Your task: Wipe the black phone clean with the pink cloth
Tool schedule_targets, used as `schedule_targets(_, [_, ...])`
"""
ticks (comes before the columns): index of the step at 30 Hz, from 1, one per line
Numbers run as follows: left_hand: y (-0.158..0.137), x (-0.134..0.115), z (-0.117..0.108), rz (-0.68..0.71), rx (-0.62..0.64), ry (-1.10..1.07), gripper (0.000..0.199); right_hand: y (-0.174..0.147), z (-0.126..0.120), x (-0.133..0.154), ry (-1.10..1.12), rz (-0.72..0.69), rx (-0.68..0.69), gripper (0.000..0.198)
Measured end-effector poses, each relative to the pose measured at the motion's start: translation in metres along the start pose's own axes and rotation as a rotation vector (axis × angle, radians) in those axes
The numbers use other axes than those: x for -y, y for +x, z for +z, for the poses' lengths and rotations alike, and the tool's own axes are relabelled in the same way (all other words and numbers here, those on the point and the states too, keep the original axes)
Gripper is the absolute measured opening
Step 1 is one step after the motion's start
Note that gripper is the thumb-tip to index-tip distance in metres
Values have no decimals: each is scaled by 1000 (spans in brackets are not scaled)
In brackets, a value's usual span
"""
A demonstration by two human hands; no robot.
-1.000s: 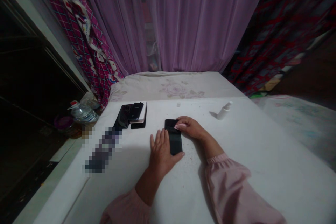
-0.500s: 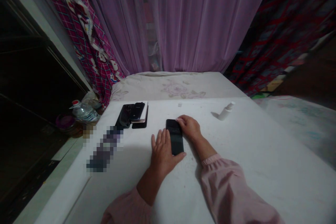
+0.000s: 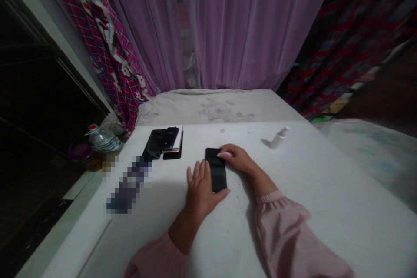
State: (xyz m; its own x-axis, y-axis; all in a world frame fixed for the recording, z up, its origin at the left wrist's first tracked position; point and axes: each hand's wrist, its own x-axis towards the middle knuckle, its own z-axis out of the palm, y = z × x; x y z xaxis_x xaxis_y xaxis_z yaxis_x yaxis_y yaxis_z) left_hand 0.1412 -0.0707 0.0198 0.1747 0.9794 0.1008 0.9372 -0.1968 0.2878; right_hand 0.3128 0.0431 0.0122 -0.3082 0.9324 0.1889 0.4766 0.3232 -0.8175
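A dark smartphone [image 3: 217, 173] lies flat on the white table, screen up. My left hand [image 3: 200, 189] rests against its left side with the fingers stretched and spread; the thumb reaches across the bottom edge. At the phone's upper right is my right hand [image 3: 237, 158], its fingers closed on a small pink piece [image 3: 224, 154] that touches the screen. Whether the piece is cloth or a pad is hard to see. To the left lie a dark glossy phone [image 3: 153, 145] and a small black device [image 3: 171, 137], which rests on a white object [image 3: 179, 141].
A white spray bottle [image 3: 279, 138] stands at the right. Farther back is a small pale square [image 3: 222, 130]. A blurred-out patch [image 3: 128, 189] covers something on the left. Beyond the table's left edge sits a clear water jug with a red cap [image 3: 102, 139]. Purple curtains [image 3: 254, 26] hang behind.
My right hand has shifted slightly right and down, and the pink piece in its fingers now shows more over the screen. My left hand and the phone stay nearly in place.
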Motion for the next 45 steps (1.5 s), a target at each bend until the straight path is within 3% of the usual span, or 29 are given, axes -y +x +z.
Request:
schedule_targets(8, [0,1,-2,-6,24,5,92,-6,-15,-5,138,-30,245,10])
schedule_targets(11, [0,2,-1,-2,19,6,92,-7,-16,-5,131,-41,270,12])
schedule_targets(23, [0,0,1,6,-18,5,91,-1,-1,4,-117,-56,31,15])
schedule_targets(30, [1,-2,2,6,-20,13,93,-1,5,10,-297,118,-105,21])
schedule_targets(37, [0,-4,3,5,-22,12,92,0,11,14,-391,175,-193,25])
schedule_targets(45, [-1,-2,4,14,-45,11,92,0,9,9,-303,131,-149,20])
